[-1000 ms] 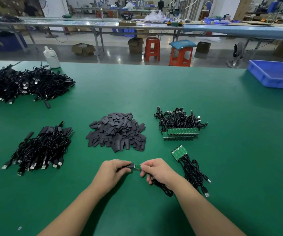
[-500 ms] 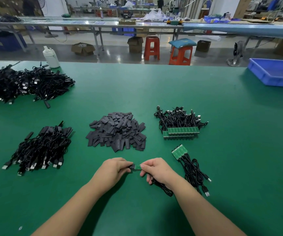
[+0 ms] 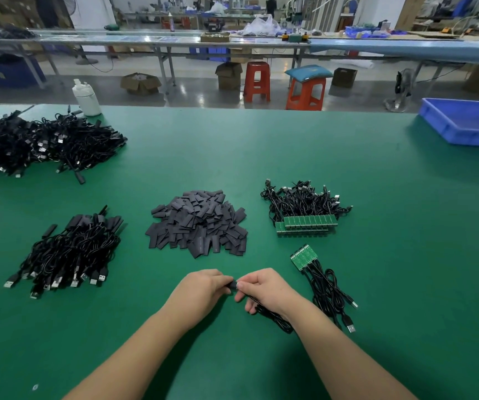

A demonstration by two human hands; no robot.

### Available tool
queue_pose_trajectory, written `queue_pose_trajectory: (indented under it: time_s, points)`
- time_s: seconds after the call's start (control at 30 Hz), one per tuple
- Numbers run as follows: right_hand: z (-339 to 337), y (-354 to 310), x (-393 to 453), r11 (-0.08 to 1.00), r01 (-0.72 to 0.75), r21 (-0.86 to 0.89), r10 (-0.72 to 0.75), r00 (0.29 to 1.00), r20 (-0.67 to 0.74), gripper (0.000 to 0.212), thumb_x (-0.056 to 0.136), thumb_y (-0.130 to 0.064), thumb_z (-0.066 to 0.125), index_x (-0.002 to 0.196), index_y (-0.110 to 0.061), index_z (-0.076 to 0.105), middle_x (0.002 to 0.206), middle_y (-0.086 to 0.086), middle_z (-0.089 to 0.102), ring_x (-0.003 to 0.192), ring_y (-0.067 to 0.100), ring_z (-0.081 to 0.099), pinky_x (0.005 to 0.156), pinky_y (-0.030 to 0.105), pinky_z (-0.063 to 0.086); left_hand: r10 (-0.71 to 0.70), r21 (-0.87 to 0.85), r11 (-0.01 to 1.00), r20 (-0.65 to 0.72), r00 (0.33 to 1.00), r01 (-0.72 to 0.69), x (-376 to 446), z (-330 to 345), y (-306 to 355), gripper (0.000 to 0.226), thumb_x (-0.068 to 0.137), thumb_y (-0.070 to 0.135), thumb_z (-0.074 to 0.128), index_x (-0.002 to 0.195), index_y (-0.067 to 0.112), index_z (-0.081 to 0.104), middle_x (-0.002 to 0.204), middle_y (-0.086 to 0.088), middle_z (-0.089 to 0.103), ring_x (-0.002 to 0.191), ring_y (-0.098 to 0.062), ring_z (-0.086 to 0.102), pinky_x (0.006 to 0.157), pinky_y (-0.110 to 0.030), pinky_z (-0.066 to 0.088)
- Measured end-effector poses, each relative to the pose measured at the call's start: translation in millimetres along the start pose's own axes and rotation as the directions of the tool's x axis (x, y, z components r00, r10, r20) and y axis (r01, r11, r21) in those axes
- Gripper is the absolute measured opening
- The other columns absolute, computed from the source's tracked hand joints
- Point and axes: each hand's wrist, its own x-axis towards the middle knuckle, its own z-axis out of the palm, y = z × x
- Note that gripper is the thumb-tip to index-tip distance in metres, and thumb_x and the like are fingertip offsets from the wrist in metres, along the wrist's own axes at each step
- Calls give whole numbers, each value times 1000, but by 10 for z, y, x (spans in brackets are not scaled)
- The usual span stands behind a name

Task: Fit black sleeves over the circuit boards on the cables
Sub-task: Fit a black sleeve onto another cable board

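Pinching a black sleeve [image 3: 233, 284] betw. both hands, the person is working low at 6 o'clock on the green tabletop [image 3: 377, 284]. The left hand [image 3: 200, 293] is holding the sleeve in a narrow fingertip grip; the right hand [image 3: 264, 290] is pinching the cable [image 3: 273, 317] right at the sleeve's mouth, so the two sets of fingertips are nearly touching. No green of the circuit board is showing betw. them, so the board is prob. inside the sleeve already, or hidden by fingers; can't tell which. The cable's slack is trailing under the right wrist toward 5 o'clock.

The loose sleeve pile [image 3: 198, 223] is sitting at 12 o'clock from the hands. Bare-board cables are lying in a big bundle [image 3: 304, 212] at 1 o'clock and a small bundle [image 3: 319, 278] at 3 o'clock, just beside the right hand. The sleeved-looking cable heap [image 3: 71, 249] is lying at 9 o'clock, w/ a much larger heap [image 3: 36, 145] at 10 o'clock.

What could go wrong, as I judge it: the sleeve is thin and prob. soft, so pushing off-axis could buckle it or snag it on a board corner. Pulling hard on the cable could stress the solder joints. Stopping short would be leaving a board edge exposed. The right forearm could also be dragging the small bundle and tangling it.
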Motion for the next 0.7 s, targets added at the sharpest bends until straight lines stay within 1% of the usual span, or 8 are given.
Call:
queue_pose_trajectory:
  time_s: [0.1, 0.23, 0.33, 0.4, 0.47, 0.57, 0.63, 0.7]
  points:
    - [-5, -9, -16, 1000, 10, 21, -10, 1000, 14, 14, 101, -11, 56, 107, -4, 66, 85, 8, 73, 51, 13, 58, 51, 23, 50, 18, 66, 998, -12, 1000, -18, -6, -30, 30, 22, 96, 25, 60, 115, 20, 70, 100, 3, 69, 94, -19, 64, 81, -31, 51]
    - [11, -31, -30, 1000, -4, 23, 3, 999, 51, 27, 104, -24, 51, 103, -3, 69, 85, 6, 71, 60, 12, 60, 60, 22, 52, 73, 180, 982, -77, 994, -58, -25, -70, 31, 13, 79, 11, 77, 89, 18, 70, 79, 4, 64, 71, -20, 63, 55, -30, 51]
    - [-24, -46, -44, 1000, 3, -14, -1, 994, 111, 26, 103, -22, 53, 98, -4, 71, 77, 4, 67, 62, 9, 61, 62, 20, 52, 113, 213, 973, -117, 987, -86, -38, -59, 13, 17, 74, 6, 78, 82, 16, 67, 79, 4, 63, 63, -19, 60, 49, -30, 49]
    - [-42, -45, -45, 997, 21, -70, -11, 991, 131, 22, 102, -18, 55, 91, -8, 71, 71, 1, 65, 61, 8, 61, 61, 19, 51, 135, 219, 969, -89, 987, -113, -58, -43, 7, 17, 75, 7, 77, 84, 17, 66, 82, 5, 63, 63, -18, 60, 48, -29, 49]
    - [-42, -35, -32, 996, 22, -89, -11, 992, 122, 22, 101, -16, 56, 85, -10, 71, 67, -1, 63, 58, 8, 60, 59, 20, 51, 134, 201, 971, -21, 991, -127, -74, -43, 1, 14, 81, 17, 75, 94, 19, 68, 90, 7, 66, 73, -16, 64, 54, -29, 53]
    - [-35, -16, -18, 994, 24, -105, -11, 993, 117, 23, 99, -14, 60, 79, -13, 71, 65, -1, 64, 57, 9, 61, 58, 20, 51, 58, 131, 989, 91, 994, -70, -49, -44, -40, 31, 95, 35, 60, 123, 22, 64, 110, 7, 66, 97, -14, 64, 80, -29, 53]
    - [-38, -15, -14, 994, 24, -110, -11, 993, 115, 21, 98, -14, 62, 79, -13, 71, 65, -1, 65, 58, 9, 62, 58, 20, 52, 13, 43, 999, 157, 988, -20, -27, -61, -53, 30, 98, 33, 56, 124, 22, 64, 110, 5, 66, 100, -15, 61, 87, -28, 48]
    - [-35, -15, -11, 993, 27, -113, -16, 995, 94, 18, 97, -15, 62, 81, -12, 71, 65, -1, 66, 58, 10, 63, 58, 21, 52, -7, 9, 1000, 167, 986, 6, -7, -64, -52, 25, 98, 30, 56, 118, 21, 68, 105, 3, 67, 97, -15, 61, 86, -26, 46]
